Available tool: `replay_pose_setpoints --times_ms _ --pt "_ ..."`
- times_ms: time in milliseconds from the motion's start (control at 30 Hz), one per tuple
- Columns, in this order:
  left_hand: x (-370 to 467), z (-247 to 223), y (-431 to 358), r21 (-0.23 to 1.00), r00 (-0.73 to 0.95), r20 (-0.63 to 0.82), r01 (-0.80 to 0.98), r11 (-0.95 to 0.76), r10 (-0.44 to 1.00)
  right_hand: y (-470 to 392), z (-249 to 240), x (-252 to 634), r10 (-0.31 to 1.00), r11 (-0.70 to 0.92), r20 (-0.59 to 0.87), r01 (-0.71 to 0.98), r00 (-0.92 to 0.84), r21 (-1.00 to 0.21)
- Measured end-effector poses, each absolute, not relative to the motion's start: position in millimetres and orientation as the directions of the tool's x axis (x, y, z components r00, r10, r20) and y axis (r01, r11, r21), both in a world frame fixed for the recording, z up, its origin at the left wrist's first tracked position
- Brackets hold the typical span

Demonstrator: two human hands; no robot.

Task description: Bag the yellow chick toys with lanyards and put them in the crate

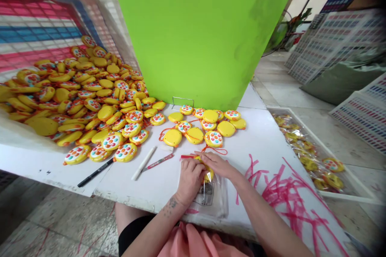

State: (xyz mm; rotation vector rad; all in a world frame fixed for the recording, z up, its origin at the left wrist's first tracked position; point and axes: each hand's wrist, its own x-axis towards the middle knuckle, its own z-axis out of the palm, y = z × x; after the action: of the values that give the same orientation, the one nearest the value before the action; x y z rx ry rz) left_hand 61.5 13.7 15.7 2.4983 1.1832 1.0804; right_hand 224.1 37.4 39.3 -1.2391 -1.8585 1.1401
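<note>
Both hands meet at the table's front edge, over a yellow toy (208,176) in a clear plastic bag (221,194). My left hand (190,174) has its fingers curled closed at the toy's left side, gripping the bag there. From the right, my right hand (217,164) closes over the toy's top edge with fingers fairly straight; its fingertips are partly hidden. A red strip (187,156) shows just above the left knuckles. Printed black lines on the plastic are visible below the toy. Behind the hands lie several loose yellow toys (194,135) with coloured dots and orange cords.
A big heap of similar toys (105,112) spills from a lined crate at left. A black marker (95,172), a white pen (144,164) and a red patterned pen (158,162) lie nearby. A green panel (196,36) stands behind. Pink strips (286,188) and a tray (356,180) of bagged toys are right.
</note>
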Motion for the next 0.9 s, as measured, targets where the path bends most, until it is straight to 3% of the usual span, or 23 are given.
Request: replay_pose_setpoints --times_ms 133,233,333,533,667,900 --pt "63 14 17 0.519 0.442 0.482 0.551 -0.653 0.756 36 34 234 0.982 0.187 0.148 0.504 -0.118 -0.843" --pt "63 12 18 0.561 0.443 0.455 0.531 -0.635 0.773 28 34 248 0.995 0.053 0.09 0.583 0.035 -0.811" --pt "62 13 17 0.597 0.439 0.431 0.517 -0.613 0.789 14 33 255 0.999 -0.021 -0.041 0.558 -0.022 -0.83" --pt "58 25 20 0.739 0.436 0.303 0.454 -0.497 0.848 -5 21 246 0.964 -0.196 -0.23 0.228 -0.133 -0.954" --pt "51 40 24 0.781 0.476 0.17 0.469 -0.412 0.863 -8 19 241 0.98 -0.139 -0.172 0.282 -0.095 -0.949" --pt "45 53 24 0.742 0.474 0.087 0.557 -0.374 0.876 -22 24 217 0.974 -0.073 0.059 0.553 0.217 -0.83"
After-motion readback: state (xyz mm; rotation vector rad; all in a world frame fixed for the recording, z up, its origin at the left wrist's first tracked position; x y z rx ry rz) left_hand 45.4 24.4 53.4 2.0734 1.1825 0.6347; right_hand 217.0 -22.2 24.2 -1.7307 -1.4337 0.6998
